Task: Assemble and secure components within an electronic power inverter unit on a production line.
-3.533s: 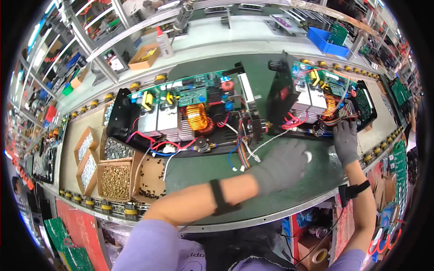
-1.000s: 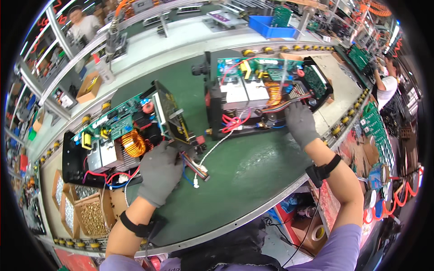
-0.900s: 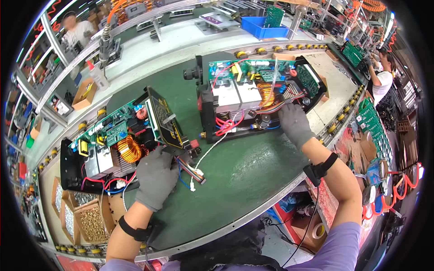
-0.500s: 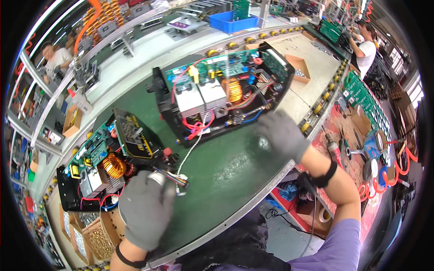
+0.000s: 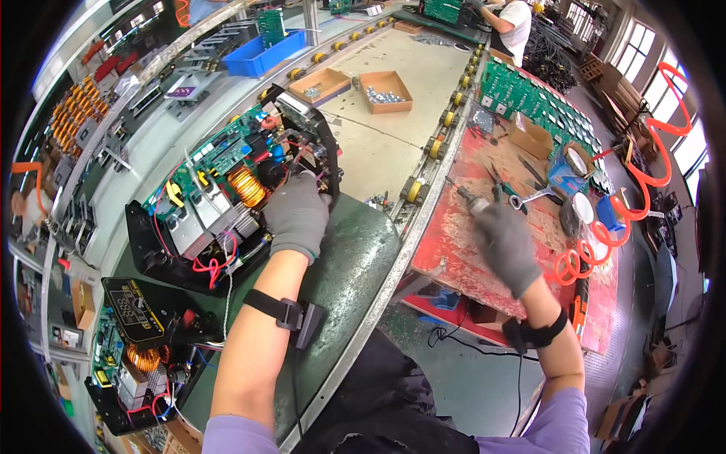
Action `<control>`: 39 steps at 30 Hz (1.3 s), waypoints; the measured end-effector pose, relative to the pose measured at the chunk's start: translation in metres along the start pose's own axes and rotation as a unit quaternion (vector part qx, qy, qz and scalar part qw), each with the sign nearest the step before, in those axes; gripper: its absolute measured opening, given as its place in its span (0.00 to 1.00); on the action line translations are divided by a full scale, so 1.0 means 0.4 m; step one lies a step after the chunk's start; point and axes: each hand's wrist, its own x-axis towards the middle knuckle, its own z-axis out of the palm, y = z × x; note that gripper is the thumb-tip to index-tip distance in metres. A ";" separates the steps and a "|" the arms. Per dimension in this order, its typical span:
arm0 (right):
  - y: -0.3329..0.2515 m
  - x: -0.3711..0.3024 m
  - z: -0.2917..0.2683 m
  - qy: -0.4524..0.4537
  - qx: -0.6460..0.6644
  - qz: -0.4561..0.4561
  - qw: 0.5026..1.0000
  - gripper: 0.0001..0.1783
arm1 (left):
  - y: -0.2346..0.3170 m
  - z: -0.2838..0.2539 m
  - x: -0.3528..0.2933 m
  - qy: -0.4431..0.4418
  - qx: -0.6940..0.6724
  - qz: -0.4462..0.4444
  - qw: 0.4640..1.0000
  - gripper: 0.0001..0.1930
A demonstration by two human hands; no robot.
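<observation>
My left hand [image 5: 299, 216], in a grey glove, reaches into the near side of an open black-cased power unit [image 5: 215, 216]. Its fingers curl down beside the wires and the copper coil [image 5: 247, 185]; what they grip is hidden. My right hand [image 5: 505, 246], gloved and blurred, is over the red bench. It closes round the handle end of a screwdriver-like tool [image 5: 474, 203], whose shaft points out past the fingers. A second open unit [image 5: 140, 378] stands at the lower left, its black display panel [image 5: 136, 312] tilted up. A white twisted cable [image 5: 228, 295] runs between the units.
The red bench [image 5: 446, 250] holds a ratchet wrench [image 5: 533, 197], pliers [image 5: 495, 181] and green circuit boards [image 5: 529, 106]. A coiled orange hose [image 5: 643, 193] hangs at the right. Cardboard trays [image 5: 386, 91] and a blue bin [image 5: 265, 54] stand beyond. A co-worker [image 5: 514, 26] is at the far end.
My view has swung right. My left hand has left the connector wires by the second unit and reached into the larger one. My right hand has moved from the green work surface to the tool.
</observation>
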 end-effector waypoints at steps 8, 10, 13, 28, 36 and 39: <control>0.229 0.068 0.067 -0.173 -0.151 0.279 0.932 0.18 | -0.033 0.027 0.011 0.002 0.002 0.029 1.000 0.16; 0.236 0.088 0.101 -0.241 -0.225 0.232 0.915 0.18 | -0.055 0.033 0.004 0.006 0.007 0.025 1.000 0.15; 0.293 0.088 0.127 -0.193 -0.159 0.295 0.922 0.18 | -0.087 0.052 -0.004 0.034 -0.032 0.064 0.997 0.12; 0.069 0.058 0.089 0.017 0.704 0.211 0.678 0.25 | -0.100 0.102 -0.054 0.042 0.044 0.018 0.998 0.17; -0.249 0.099 0.160 -0.396 0.672 0.209 0.590 0.13 | -0.132 0.087 -0.052 0.078 -0.053 0.038 0.995 0.10; -0.284 0.142 0.201 -0.455 0.667 0.219 0.547 0.12 | -0.156 0.058 -0.087 0.114 -0.108 0.032 0.987 0.08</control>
